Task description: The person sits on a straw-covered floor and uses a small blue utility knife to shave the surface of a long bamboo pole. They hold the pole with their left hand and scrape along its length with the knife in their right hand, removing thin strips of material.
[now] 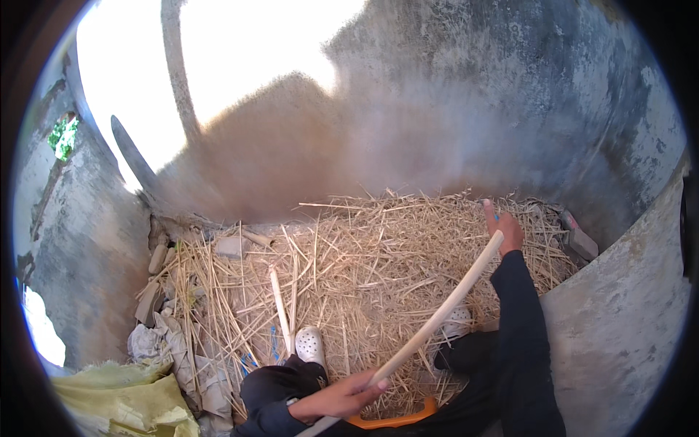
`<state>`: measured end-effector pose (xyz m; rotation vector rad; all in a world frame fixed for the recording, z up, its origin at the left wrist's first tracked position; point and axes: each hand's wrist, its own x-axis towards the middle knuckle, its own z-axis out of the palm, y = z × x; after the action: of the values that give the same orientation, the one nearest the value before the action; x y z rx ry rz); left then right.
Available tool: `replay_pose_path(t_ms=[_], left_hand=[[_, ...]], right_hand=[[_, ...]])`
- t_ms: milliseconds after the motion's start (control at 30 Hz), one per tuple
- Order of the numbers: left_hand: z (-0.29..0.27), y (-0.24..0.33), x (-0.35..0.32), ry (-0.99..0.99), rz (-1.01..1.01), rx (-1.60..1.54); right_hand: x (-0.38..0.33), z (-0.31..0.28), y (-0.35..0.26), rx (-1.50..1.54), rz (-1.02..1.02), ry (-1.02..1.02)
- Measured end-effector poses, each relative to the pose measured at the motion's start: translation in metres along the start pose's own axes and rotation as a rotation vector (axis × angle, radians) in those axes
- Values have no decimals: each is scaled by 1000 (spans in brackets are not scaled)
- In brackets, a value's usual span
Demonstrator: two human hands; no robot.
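Note:
A long pale wooden pole (440, 317) slants up from the lower edge toward the right. My left hand (342, 397) is closed around its lower part, beside my knee. My right hand (510, 231) reaches out over the straw (393, 255), where the pole's upper end overlaps it. One digit points away from me while the other fingers curl. A small blue bit shows between them, too small to name. Whether this hand also touches the pole is unclear. Under both hands, loose dry straw covers the ground.
Grey plastered walls (451, 109) enclose the space. A shorter stick (279, 309) lies beside my white clog (310, 345). Greenish-yellow sacking (131, 400) fills the lower left, near crumpled pale cloth (164, 339). Bricks (581, 239) sit at the right. Something orange and curved (400, 419) is below me.

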<state>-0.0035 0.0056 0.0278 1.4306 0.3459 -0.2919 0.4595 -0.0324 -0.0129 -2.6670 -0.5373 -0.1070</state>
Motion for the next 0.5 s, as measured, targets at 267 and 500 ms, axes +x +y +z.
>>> replay_pose_path(t_ms=[267, 500], left_hand=[[-23, -7, 14, 297, -89, -509], [-27, 10, 23, 347, -59, -494]], right_hand=[[-110, -39, -66, 402, -584, -241], [-170, -11, -76, 326, -1034, -204]])
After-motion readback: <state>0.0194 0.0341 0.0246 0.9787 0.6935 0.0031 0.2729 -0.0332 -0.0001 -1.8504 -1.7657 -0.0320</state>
